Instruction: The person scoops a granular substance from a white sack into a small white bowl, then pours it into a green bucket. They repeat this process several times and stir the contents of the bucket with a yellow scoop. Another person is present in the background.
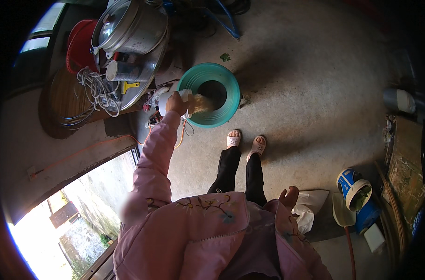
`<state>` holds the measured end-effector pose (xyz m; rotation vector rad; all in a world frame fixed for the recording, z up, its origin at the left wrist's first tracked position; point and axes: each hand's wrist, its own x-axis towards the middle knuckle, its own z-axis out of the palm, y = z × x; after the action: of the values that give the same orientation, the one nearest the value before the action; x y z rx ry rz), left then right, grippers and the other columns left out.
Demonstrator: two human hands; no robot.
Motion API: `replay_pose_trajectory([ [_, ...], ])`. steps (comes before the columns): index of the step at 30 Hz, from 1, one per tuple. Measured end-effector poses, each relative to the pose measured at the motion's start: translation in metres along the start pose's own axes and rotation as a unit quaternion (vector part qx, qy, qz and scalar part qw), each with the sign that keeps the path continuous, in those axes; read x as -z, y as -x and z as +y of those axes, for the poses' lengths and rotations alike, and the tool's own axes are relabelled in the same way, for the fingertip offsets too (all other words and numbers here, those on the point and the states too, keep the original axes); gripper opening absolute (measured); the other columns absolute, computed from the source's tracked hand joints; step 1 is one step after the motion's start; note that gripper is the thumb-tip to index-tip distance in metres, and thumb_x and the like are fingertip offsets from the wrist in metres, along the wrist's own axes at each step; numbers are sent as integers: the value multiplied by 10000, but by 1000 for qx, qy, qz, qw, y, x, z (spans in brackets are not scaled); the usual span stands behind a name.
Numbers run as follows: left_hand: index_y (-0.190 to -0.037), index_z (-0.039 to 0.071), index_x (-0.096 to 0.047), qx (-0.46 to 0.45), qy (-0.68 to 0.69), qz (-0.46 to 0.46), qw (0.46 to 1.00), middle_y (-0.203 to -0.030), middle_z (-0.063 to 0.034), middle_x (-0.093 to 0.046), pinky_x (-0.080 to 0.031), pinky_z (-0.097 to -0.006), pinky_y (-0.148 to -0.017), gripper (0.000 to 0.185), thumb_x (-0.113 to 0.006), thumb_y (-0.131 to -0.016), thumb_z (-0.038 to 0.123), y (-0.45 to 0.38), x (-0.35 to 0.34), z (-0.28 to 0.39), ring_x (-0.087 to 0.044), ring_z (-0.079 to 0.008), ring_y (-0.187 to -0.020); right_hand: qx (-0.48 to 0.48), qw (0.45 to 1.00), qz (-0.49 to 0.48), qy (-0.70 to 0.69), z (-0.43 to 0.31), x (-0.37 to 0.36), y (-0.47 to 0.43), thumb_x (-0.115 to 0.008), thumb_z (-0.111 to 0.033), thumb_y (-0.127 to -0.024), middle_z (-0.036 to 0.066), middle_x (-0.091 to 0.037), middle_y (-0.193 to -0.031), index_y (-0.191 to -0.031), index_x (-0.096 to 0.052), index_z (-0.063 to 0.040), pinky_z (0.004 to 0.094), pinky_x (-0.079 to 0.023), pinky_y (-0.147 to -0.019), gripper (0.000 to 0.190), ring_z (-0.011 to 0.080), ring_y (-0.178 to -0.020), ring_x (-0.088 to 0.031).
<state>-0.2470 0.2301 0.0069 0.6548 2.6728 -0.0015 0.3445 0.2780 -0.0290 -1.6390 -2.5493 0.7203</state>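
Observation:
My left hand (176,103) grips a white plastic tub (165,100) tipped on its side. Pale yellow grain-like material (202,104) streams from its mouth, blurred by motion, into a green plastic basin or hopper (230,105) with a wide ringed rim and a dark middle. I cannot tell what lies in that dark centre. Near my right side, my right hand (289,197) holds nothing, its fingers somewhat apart. Close beside it on the floor lies a white sack (308,206).
Left of the hopper stands a table holding a steel pot (139,35), a red basket (81,45), tangled rope (98,91) and a yellow scraper (130,86). An orange cord (93,145) runs along the wall. At right are a long-handled scoop (343,211) and a blue-white bucket (350,183).

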Motion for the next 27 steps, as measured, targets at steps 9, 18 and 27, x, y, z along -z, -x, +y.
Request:
replay_pose_trajectory([
  [9, -954, 6, -505, -9, -3, 5, 1000, -951, -221, -591, -455, -438, -768, 537, -644, -663, 435, -1, -2, -7, -564, -378, -899, -20, 1000, -18, 0, -3, 4, 0, -541, -95, -722, 189, -473, -962, -932, -457, 2, 435, -378, -820, 246, 359, -935, -453],
  [18, -953, 10, -501, -39, -8, 9, 999, -952, -220, -588, -456, -442, -765, 535, -636, -670, 444, -4, -1, -3, -566, -372, -893, -14, 1000, -14, 7, -5, 1, 4, -540, -100, -736, 191, -473, -980, -955, -443, -1, 440, -382, -814, 259, 369, -946, -451],
  [27, -991, 12, -497, -6, -1, 29, 1000, -960, -218, -592, -451, -438, -773, 545, -707, -626, 358, -6, 4, 3, -559, -382, -903, -26, 1000, -14, 7, -3, -3, 10, -541, -119, -734, 188, -472, -981, -951, -451, -2, 442, -379, -811, 262, 363, -948, -451],
])
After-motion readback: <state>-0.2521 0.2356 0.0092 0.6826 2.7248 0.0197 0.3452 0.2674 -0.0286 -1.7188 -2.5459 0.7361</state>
